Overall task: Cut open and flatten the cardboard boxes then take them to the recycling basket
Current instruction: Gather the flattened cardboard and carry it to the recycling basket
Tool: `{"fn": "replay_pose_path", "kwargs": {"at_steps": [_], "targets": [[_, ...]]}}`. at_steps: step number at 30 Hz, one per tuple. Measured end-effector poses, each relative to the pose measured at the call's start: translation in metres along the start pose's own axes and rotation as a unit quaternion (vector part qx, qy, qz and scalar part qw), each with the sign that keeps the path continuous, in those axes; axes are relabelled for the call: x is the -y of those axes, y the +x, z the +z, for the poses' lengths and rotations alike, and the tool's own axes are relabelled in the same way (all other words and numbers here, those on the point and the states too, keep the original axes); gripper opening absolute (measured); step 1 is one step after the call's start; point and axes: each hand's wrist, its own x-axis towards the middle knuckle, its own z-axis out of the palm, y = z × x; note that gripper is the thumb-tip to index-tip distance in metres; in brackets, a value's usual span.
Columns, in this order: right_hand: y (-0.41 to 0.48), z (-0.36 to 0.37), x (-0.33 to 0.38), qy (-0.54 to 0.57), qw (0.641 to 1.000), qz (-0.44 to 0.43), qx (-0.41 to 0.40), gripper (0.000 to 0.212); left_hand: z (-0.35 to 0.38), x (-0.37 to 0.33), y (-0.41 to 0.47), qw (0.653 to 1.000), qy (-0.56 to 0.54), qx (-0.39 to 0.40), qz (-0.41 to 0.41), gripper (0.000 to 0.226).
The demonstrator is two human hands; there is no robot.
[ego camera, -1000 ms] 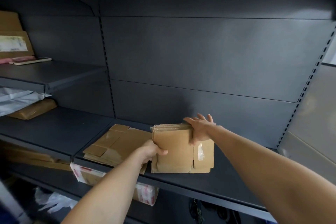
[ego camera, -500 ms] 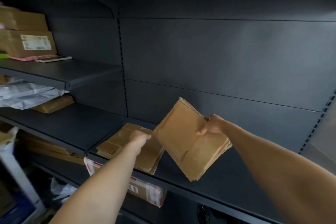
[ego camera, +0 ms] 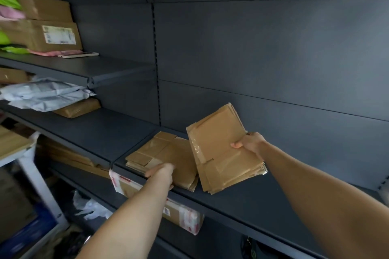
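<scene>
The right hand [ego camera: 251, 143] grips a tilted stack of flattened boxes [ego camera: 225, 153] above the shelf [ego camera: 242, 199], while the left hand [ego camera: 163, 172] closes on another flattened pile [ego camera: 164, 153] lying there.

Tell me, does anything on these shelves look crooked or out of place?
Yes. A taped parcel on the lower shelf pokes out past the shelf's front edge at a slant. The flattened cardboard stack overhangs that edge under the left hand. The right hand holds another bundle tilted.

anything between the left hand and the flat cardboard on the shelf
Nothing visible. The left hand already rests on the flat cardboard at the shelf's front edge. The right hand holds a second stack clear beside it.
</scene>
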Motion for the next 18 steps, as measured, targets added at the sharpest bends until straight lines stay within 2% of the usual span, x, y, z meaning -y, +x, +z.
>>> {"fn": "replay_pose_path", "kwargs": {"at_steps": [6, 11, 14, 18], "targets": [[0.008, 0.005, 0.000, 0.020, 1.000, 0.020, -0.011, 0.080, 0.005, -0.015, 0.000, 0.998, -0.055, -0.020, -0.021, 0.022], [0.013, 0.009, 0.006, -0.002, 1.000, 0.013, -0.012, 0.078, 0.015, -0.021, 0.007, 0.987, -0.149, 0.008, -0.055, 0.043], [0.017, 0.010, 0.007, -0.010, 1.000, 0.010, -0.011, 0.077, 0.025, -0.023, 0.013, 0.985, -0.162, 0.021, -0.054, 0.053], [0.023, 0.008, 0.005, -0.007, 1.000, 0.014, -0.010, 0.078, 0.032, -0.035, 0.019, 0.985, -0.170, 0.028, -0.026, 0.051]]}}
